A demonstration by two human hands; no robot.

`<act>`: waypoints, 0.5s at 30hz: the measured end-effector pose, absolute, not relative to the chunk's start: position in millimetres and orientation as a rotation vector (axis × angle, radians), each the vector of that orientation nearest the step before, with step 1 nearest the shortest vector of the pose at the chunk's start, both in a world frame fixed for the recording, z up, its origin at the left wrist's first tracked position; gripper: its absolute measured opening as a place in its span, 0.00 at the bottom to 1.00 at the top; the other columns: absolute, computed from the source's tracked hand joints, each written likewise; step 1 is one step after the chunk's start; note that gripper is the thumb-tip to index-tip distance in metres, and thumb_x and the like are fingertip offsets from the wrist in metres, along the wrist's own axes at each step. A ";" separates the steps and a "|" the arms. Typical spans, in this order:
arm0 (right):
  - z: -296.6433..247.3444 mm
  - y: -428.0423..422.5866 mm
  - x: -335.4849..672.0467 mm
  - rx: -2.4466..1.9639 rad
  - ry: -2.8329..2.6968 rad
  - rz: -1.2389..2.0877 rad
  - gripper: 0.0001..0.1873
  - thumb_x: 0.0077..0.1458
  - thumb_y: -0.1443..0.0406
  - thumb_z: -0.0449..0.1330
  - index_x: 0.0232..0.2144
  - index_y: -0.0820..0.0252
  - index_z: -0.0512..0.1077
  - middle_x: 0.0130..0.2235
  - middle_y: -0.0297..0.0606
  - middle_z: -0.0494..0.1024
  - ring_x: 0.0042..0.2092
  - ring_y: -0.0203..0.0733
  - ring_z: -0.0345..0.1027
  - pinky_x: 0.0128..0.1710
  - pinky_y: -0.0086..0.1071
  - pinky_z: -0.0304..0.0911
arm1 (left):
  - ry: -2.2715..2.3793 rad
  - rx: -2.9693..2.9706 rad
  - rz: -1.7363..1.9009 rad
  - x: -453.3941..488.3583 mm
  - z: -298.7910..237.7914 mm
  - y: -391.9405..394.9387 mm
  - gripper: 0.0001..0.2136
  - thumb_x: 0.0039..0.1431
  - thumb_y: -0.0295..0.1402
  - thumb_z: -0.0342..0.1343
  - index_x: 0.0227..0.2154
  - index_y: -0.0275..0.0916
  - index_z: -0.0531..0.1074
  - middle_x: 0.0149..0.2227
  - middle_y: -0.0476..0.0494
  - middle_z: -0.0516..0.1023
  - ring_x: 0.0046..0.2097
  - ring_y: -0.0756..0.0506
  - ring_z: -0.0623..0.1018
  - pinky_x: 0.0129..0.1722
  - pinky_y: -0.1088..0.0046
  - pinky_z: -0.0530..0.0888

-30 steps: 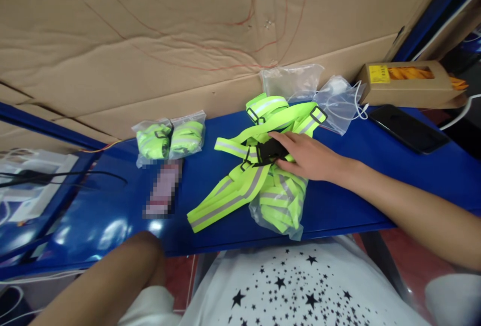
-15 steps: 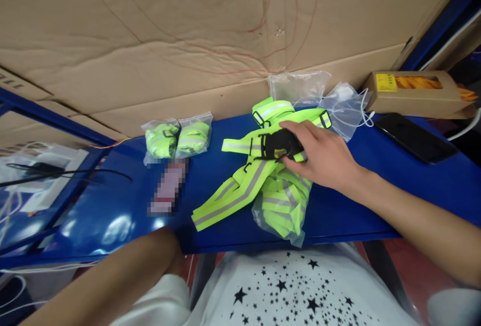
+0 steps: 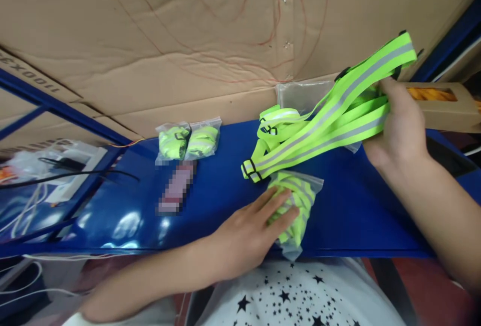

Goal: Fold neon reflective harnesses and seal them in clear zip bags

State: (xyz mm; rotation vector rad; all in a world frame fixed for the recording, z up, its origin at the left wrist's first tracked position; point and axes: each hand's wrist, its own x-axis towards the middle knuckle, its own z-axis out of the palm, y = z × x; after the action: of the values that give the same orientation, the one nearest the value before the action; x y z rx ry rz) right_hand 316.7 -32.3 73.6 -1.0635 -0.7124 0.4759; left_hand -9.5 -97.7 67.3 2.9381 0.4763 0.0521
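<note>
My right hand (image 3: pixel 400 120) is raised at the right of the table, closed around a bundle of neon-yellow reflective straps (image 3: pixel 338 110) with grey stripes and black buckles. Its lower end, a loop with a black slider, hangs low over the table at the left. My left hand (image 3: pixel 255 225) lies with spread fingers on a clear bag of folded reflective straps (image 3: pixel 300 193) near the front edge; its thumb is hidden. Just behind the hanging straps is a rolled reflective strap (image 3: pixel 280 115) with a black buckle, partly overlapped by them.
Two small bags of reflective straps (image 3: pixel 188 141) stand at the back left, behind a blurred-out rectangle (image 3: pixel 176 185). Clear plastic bags (image 3: pixel 300 95) lean against the cardboard wall (image 3: pixel 169 55). An open-windowed box (image 3: pixel 447 108) and a dark phone (image 3: pixel 451 155) are at the right.
My right hand has lifted the straps from the table, up and to the right. My left hand has come in from below onto the bagged straps. The view has shifted slightly.
</note>
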 end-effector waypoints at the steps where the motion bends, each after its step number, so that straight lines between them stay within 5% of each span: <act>1: 72.1 -31.9 315.7 -1.044 -0.677 0.557 0.15 0.57 0.56 0.61 0.42 0.58 0.70 0.47 0.45 0.80 0.46 0.47 0.77 0.45 0.41 0.73 | 0.526 2.817 0.083 -21.8 79.3 -100.4 0.35 0.59 0.18 0.48 0.70 0.41 0.55 0.72 0.37 0.59 0.72 0.38 0.63 0.62 0.60 0.76; 4: 68.5 -31.0 307.6 -0.971 -0.538 0.690 0.15 0.51 0.60 0.66 0.41 0.57 0.70 0.42 0.38 0.79 0.41 0.43 0.77 0.43 0.37 0.72 | 0.684 2.673 0.447 -56.2 116.9 -103.0 0.33 0.63 0.26 0.51 0.71 0.45 0.54 0.69 0.42 0.65 0.67 0.40 0.71 0.62 0.65 0.76; 8: 65.3 -31.8 293.2 -0.963 -0.540 0.745 0.16 0.49 0.62 0.67 0.41 0.58 0.73 0.38 0.36 0.79 0.40 0.42 0.76 0.42 0.35 0.72 | 1.152 2.960 0.965 -86.8 134.6 -62.4 0.26 0.65 0.29 0.54 0.66 0.43 0.62 0.68 0.39 0.66 0.68 0.34 0.68 0.67 0.48 0.69; 11: 59.3 -33.7 286.0 -1.006 -0.538 0.797 0.20 0.47 0.61 0.70 0.44 0.57 0.74 0.42 0.37 0.80 0.43 0.44 0.76 0.44 0.38 0.73 | 1.438 3.042 0.935 -105.0 121.2 5.9 0.26 0.64 0.27 0.56 0.65 0.44 0.62 0.71 0.37 0.58 0.71 0.34 0.62 0.70 0.45 0.63; 15: 49.6 -37.6 283.1 -1.177 -0.783 0.628 0.28 0.46 0.61 0.71 0.51 0.53 0.72 0.53 0.39 0.78 0.53 0.49 0.73 0.58 0.47 0.67 | 1.649 2.850 0.430 -110.6 99.3 72.4 0.34 0.59 0.28 0.64 0.67 0.33 0.58 0.73 0.21 0.50 0.73 0.23 0.55 0.67 0.34 0.59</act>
State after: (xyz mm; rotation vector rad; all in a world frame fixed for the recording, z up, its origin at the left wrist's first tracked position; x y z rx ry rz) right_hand 283.1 -37.6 49.6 -1.1771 -0.7829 0.6281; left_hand -110.6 72.4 99.3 2.8495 1.6490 0.4295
